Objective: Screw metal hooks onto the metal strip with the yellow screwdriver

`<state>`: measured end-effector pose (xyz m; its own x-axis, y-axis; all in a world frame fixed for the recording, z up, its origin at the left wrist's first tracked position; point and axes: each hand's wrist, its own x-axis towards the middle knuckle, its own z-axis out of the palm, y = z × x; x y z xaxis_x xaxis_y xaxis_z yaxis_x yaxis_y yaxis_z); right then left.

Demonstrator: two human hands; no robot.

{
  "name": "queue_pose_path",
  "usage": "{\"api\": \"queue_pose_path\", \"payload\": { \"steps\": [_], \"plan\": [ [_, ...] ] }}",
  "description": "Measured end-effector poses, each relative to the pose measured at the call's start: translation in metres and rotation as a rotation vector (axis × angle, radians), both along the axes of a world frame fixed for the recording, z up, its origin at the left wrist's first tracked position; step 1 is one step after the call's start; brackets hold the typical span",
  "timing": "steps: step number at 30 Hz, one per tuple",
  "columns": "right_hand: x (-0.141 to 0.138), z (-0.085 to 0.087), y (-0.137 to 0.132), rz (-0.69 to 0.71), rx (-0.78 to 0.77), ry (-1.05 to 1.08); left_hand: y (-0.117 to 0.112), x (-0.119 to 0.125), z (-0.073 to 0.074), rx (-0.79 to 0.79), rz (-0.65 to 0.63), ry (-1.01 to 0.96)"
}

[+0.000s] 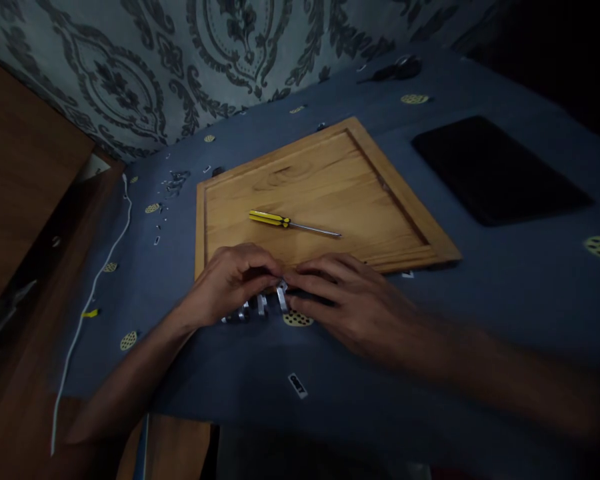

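My left hand [233, 280] is closed, its thumb and fingertips pinched together at the near edge of a framed wooden panel [300, 187]. Against those fingertips come the bent fingers of my right hand [353, 300]. Between the two hands is a small silvery metal piece [281, 298], its upper end at my fingertips; the exact grip is partly hidden. More small metal pieces [263, 305] lie in a row to its left, below my left hand. On the panel, beyond both hands, rests a screwdriver [295, 223] with a yellow and black handle, its shaft pointing right.
A blue patterned cloth [360, 387] covers the surface. To the right lies a dark flat rectangular object [500, 170]. Small loose parts [175, 183] are scattered left of the panel. A white cable [107, 260] runs down the left side, and a dark object [395, 69] sits at the back.
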<state>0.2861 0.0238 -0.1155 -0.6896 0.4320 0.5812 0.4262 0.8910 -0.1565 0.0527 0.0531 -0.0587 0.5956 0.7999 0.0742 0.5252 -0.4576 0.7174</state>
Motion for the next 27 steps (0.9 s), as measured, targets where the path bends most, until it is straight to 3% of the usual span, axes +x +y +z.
{"api": "queue_pose_path", "payload": {
  "steps": [21,27],
  "plan": [
    [-0.0004,-0.0012,0.0002,0.004,-0.007,-0.014,0.0018,0.0024,-0.0034,0.163,-0.090,0.031],
    [0.0000,-0.0014,-0.0001,0.023,-0.027,0.007,0.0015,0.0008,0.0049,0.100,-0.082,0.056]
  ]
}}
